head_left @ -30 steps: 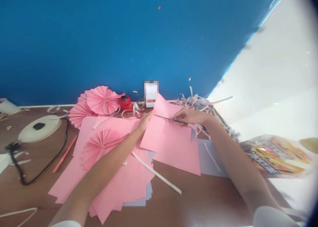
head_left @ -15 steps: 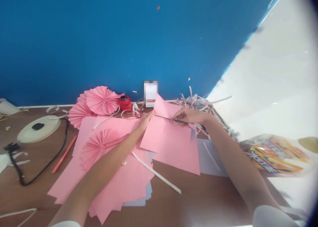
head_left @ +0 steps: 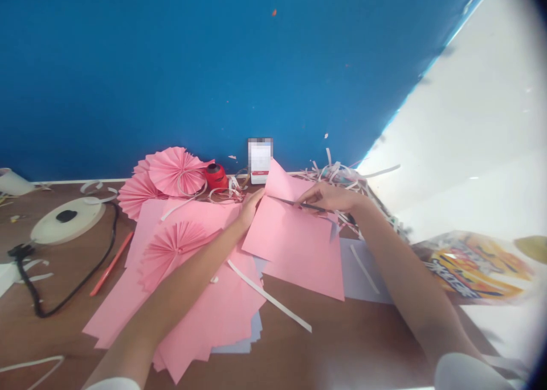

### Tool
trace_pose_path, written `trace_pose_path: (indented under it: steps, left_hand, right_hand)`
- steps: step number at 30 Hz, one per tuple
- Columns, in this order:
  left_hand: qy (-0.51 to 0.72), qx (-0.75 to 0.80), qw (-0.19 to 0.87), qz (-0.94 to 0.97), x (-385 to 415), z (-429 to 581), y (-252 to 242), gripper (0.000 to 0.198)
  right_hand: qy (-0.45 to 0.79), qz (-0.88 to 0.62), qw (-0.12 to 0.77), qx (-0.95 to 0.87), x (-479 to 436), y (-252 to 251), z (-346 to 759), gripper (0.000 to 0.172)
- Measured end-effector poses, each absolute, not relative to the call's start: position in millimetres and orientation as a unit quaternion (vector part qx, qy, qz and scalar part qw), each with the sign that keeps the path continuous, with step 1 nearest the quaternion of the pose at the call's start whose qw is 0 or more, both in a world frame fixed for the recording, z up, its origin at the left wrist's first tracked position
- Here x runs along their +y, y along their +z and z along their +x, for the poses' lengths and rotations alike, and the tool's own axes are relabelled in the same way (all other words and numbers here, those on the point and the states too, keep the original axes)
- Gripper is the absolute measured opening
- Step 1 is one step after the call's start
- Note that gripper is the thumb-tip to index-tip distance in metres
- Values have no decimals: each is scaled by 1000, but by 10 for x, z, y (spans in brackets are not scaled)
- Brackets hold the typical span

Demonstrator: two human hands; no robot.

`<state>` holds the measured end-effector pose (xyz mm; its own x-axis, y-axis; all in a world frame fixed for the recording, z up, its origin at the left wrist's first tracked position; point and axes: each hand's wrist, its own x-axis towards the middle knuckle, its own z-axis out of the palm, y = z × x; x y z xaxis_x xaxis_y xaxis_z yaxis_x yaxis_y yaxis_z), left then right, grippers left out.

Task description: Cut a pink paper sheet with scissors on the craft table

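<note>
Head view: my left hand (head_left: 250, 206) pinches the far-left edge of the pink sheet (head_left: 294, 245); my right hand (head_left: 327, 198) grips scissors (head_left: 299, 205), mid-cut. Next, I judge, steady closing along the line.

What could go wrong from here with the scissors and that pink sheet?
The left hand pinches the pink sheet right where the scissors in the right hand point, so its fingers could get nicked. The sheet is held at one edge only and may flex, so the cut could wander. The white paper strip beneath could snag.
</note>
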<state>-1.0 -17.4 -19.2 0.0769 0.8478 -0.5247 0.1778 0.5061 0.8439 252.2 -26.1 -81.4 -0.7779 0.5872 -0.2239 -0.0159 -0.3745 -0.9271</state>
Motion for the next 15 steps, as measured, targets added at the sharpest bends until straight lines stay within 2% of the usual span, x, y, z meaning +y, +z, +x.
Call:
trace_pose_path:
  steps: [5,11,15]
  left_hand:
    - [322,555,637,427,-175,13,-184,55]
    - [304,572,588,484,-200,-35,-223,32]
    - [279,583,592,481,-198,-30,-206,40]
  right_hand:
    - [798,-284,190,-496,-250,-874,2528,51]
    - [798,-283,183,-500,-244,-911,2572,50]
    - [780,-284,188,-526,-246,-900,2586,47]
